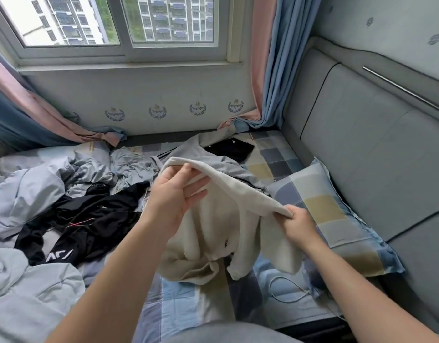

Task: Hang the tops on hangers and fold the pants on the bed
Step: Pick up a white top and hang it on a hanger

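A cream fleece garment [221,219] with a small dark logo hangs above the bed [188,305], held up between both hands. My left hand [176,194] is under its upper edge, thumb pinching the fabric against the fingers. My right hand [297,224] grips the edge lower at the right with curled fingers. A grey garment [213,144] lies behind it, with a small black piece [233,147] on top. A black garment [94,219] with white lettering lies crumpled at the left. No hanger is in view.
A checked pillow [332,214] leans against the grey padded headboard [374,144] at the right. A rumpled pale blue duvet [27,280] fills the left side. A thin white cord [287,290] lies on the checked sheet. Curtains [275,70] hang beside the window [114,26].
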